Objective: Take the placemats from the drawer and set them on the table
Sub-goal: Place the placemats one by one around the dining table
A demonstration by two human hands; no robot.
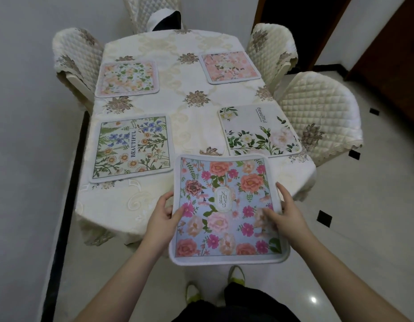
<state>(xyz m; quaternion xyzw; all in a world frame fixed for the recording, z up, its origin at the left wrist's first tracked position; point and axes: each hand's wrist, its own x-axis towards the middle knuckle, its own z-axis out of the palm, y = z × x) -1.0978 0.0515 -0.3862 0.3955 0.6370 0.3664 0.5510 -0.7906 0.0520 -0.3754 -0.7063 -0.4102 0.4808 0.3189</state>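
A blue placemat [224, 205] with pink and orange roses hangs over the near end of the table [185, 73], its near half past the table's edge. My left hand [164, 213] grips its left edge, thumb on top. My right hand [282, 212] holds its right edge, thumb lying on the print. Several other floral placemats lie flat on the cream tablecloth: a daisy one [131, 148] at near left, a white-flower one [259, 130] at near right, a pastel one [127, 79] at far left and a pink one [229, 67] at far right.
Quilted cream chairs stand around the table: one at the left [73, 59], two at the right [271, 47] [322, 117], one at the far end [150, 10]. A white wall runs close along the left. Glossy tiled floor [363, 205] lies to the right, a dark doorway beyond.
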